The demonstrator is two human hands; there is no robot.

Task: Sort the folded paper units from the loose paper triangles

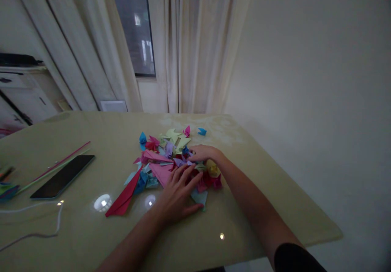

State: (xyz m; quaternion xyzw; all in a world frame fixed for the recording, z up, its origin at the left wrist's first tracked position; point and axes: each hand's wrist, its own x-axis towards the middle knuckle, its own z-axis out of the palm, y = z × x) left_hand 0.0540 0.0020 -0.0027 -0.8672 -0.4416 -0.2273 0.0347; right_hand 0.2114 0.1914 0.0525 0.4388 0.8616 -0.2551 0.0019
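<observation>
A heap of folded paper pieces in many colours lies on the table, with both my hands at it. My left hand point(180, 190) rests palm down on the near side, fingers spread over a pink folded paper point(160, 172). At the heap's right side my right hand point(203, 153) reaches in; its fingertips are partly hidden among purple and blue pieces. A long red folded paper point(124, 197) sticks out at the lower left. Pale green pieces point(175, 137) lie at the back. A yellow piece point(211, 168) sits beside my right wrist. One blue folded piece point(202, 131) lies apart, behind the heap.
On the left lies a dark phone or tablet point(64, 177), beside a thin pink stick point(61, 162) and a green one. A white cable point(58, 219) loops at the near left. The glossy table point(253, 170) runs along the wall at right; curtains point(198, 51) hang behind.
</observation>
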